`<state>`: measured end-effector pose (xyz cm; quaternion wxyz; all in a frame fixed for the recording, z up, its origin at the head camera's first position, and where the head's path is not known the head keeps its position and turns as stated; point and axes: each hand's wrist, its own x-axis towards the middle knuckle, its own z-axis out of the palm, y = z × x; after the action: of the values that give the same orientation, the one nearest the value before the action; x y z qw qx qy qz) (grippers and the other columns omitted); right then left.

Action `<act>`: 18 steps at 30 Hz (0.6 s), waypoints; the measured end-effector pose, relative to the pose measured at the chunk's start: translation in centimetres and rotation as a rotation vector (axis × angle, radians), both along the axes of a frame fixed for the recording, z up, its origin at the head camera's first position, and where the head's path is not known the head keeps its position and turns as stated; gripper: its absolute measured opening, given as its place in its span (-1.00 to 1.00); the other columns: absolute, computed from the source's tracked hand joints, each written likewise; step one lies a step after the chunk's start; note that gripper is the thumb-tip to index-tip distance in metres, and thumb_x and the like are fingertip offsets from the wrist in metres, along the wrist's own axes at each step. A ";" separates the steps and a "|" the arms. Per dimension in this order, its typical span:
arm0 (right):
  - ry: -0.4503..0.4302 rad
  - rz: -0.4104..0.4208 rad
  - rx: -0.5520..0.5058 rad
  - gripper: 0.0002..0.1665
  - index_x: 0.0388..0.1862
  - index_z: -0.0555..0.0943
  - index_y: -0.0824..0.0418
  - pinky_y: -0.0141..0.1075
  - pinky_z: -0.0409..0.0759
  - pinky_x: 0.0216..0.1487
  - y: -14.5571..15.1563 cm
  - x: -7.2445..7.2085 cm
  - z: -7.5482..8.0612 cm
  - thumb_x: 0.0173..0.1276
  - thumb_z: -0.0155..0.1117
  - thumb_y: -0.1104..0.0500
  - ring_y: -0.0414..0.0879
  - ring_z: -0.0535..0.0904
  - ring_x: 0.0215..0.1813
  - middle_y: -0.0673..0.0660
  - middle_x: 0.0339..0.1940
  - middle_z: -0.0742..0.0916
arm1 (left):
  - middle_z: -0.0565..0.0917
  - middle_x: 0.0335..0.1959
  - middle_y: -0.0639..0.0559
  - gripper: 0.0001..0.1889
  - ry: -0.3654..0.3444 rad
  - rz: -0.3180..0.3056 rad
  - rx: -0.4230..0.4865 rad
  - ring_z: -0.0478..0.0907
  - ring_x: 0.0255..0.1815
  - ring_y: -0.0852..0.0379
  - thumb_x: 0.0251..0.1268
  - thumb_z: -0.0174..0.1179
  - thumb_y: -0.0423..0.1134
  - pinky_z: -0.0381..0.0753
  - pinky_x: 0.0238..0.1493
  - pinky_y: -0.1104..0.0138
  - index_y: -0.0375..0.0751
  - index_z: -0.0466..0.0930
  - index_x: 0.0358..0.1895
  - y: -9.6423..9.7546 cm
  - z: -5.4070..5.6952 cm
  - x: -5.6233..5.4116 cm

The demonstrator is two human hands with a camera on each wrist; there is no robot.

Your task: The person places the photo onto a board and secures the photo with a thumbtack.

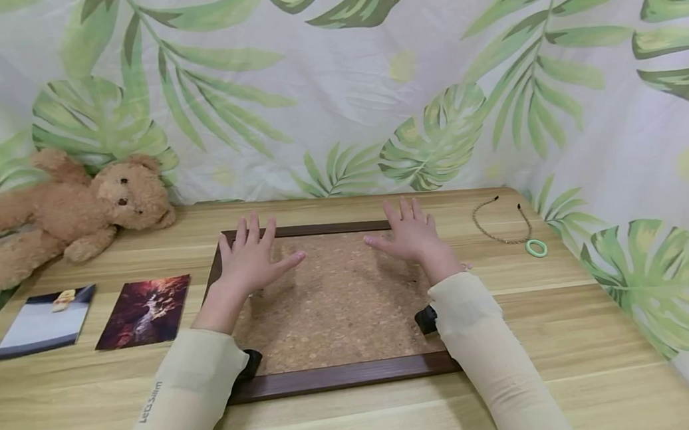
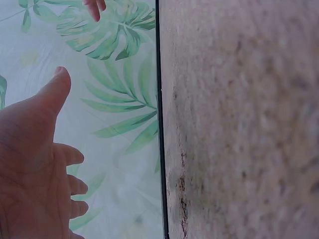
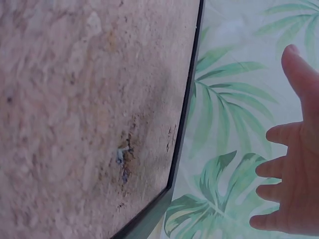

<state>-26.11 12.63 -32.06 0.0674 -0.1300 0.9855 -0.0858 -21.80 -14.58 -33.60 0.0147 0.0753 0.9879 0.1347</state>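
Observation:
A cork board [image 1: 338, 295] in a dark brown frame lies flat on the wooden table in the head view. Over its left part my left hand [image 1: 250, 258] hovers palm down, fingers spread and thumb pointing inward. My right hand [image 1: 409, 237] is held the same way over the right part. Both wrist views show a gap between the palm and the cork, so neither hand touches it. In the right wrist view a worn, dark-flecked spot [image 3: 124, 159] marks the cork. Neither hand holds anything.
Two pictures, one pale [image 1: 46, 321] and one dark red [image 1: 144, 312], lie left of the board. A brown teddy bear [image 1: 68, 207] lies at the back left. A thin headband-like loop [image 1: 502, 238] and a green ring [image 1: 536, 248] rest at the right. Leaf-patterned cloth [image 1: 336, 95] hangs behind.

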 end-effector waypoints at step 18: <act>0.105 0.068 -0.062 0.01 0.37 -0.12 0.14 0.10 -0.19 0.18 2.0 0.8 1.1 0.12 -0.12 -0.39 0.19 -0.30 0.31 0.30 0.34 -0.11 | -0.32 0.28 -0.40 0.01 -0.024 0.026 0.030 -0.48 0.24 -0.29 -0.01 -0.29 0.44 -0.56 0.00 -0.21 -0.30 -0.21 0.33 -3.5 1.3 0.7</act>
<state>-25.33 14.65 -30.97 0.0144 -0.1698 0.9795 -0.1071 -21.10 -18.04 -32.28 0.0235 0.0610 0.9864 0.1506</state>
